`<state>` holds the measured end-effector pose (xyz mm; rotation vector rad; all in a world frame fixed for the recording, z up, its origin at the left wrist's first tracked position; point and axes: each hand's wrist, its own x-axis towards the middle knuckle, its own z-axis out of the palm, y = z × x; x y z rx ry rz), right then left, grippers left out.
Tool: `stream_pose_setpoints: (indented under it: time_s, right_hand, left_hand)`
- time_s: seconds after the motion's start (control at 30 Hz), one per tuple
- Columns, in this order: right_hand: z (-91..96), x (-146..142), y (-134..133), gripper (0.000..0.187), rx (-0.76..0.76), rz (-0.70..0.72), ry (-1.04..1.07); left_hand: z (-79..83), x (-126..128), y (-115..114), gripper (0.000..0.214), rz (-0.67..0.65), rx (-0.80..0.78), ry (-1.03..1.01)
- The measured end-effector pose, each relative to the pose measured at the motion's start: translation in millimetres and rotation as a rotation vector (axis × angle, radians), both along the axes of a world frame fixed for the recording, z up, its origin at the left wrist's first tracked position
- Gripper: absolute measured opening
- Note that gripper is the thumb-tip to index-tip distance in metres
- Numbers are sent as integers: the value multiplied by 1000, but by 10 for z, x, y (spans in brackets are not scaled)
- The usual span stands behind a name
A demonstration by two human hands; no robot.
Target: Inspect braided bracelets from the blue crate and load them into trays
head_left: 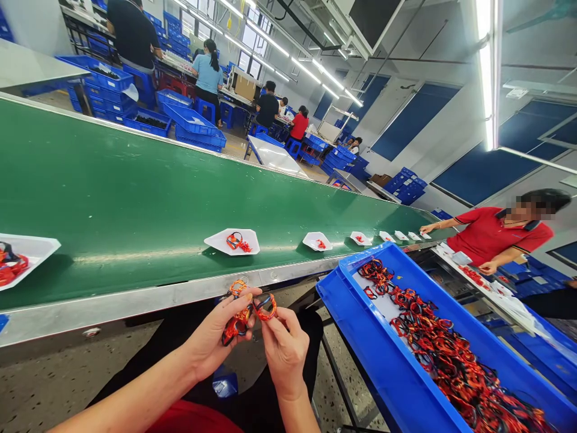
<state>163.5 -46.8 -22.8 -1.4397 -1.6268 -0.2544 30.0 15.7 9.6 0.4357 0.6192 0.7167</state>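
Note:
My left hand [220,329] is curled around several orange-and-black ring-shaped parts [237,328], which stick out past its fingers. Between the two hands is one more orange-and-black ring [271,309]. My right hand [286,349] pinches it at its lower edge, and the left fingertips touch or nearly touch its other side. Both hands are over my lap, just in front of the conveyor's metal edge. To their right stands a blue crate [360,313] with a heap of the same rings [451,355] in it.
A green conveyor belt [135,186] runs across, carrying white trays such as this one [211,242] with red and orange pieces [243,246]. At the far right, a person in red [491,234] reaches to the belt. Other people and stacked blue crates [101,90] are behind.

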Motion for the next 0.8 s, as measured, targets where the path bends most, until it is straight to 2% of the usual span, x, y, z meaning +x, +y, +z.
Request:
stream_pose_setpoints:
  time_s: [0.37,0.8]
  right_hand:
    - [195,-50,-114,17,-165,-17,29]
    - [178,-28,-180,22,-164,-78,-141]
  left_hand:
    - [-80,29,-3,24,-25,15,57]
    - [-81,42,-23,25,-67,74,124]
